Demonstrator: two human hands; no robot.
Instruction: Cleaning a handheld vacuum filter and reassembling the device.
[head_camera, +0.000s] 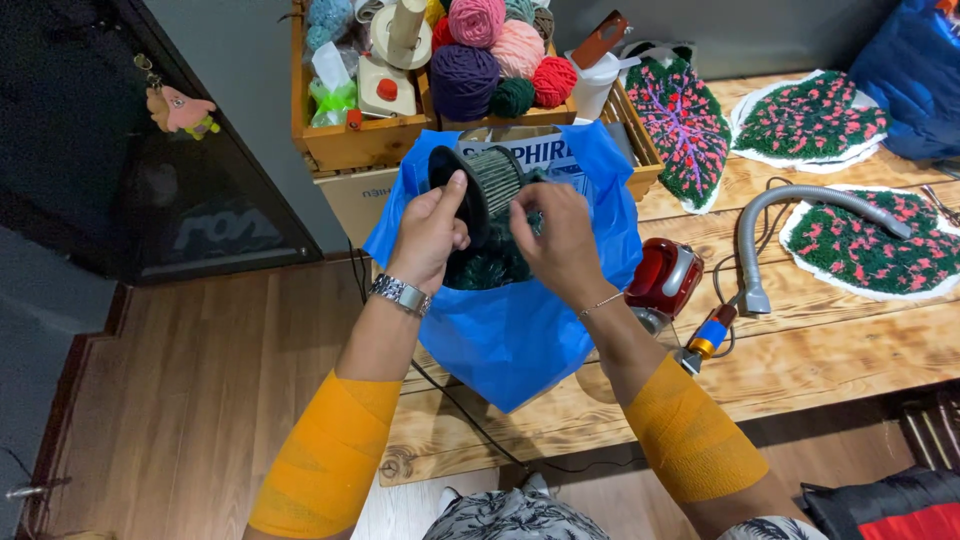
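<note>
Our left hand (428, 232) grips the black end cap of a pleated cylindrical filter (482, 182), thumb up along the cap's face, and holds it over the open mouth of a blue plastic bag (520, 330). Our right hand (562, 242) curls closed around dark green fluff (495, 262) beside the filter; we cannot tell whether the fingers pinch the fluff or only brush it, as they fold away from us.

The bag hangs partly over the near edge of the wooden tabletop (830, 350), its lower corner below the plank edge. To the left lies open wooden floor (200, 400) with room to swing an elbow. To the right the space is tighter: a red handheld vacuum body (665, 278) sits just beside the bag, with its grey hose (790, 215) curving across the planks. Behind the bag a wooden crate (350, 140) of yarn balls (480, 60) closes off the far side.

The bag's walls hide most of the fluff and the filter's lower end. Tufted green and pink rugs (860, 250) lie on the right, the far ones cut by the frame, as is a dark blue bag (915, 80) at the corner.
</note>
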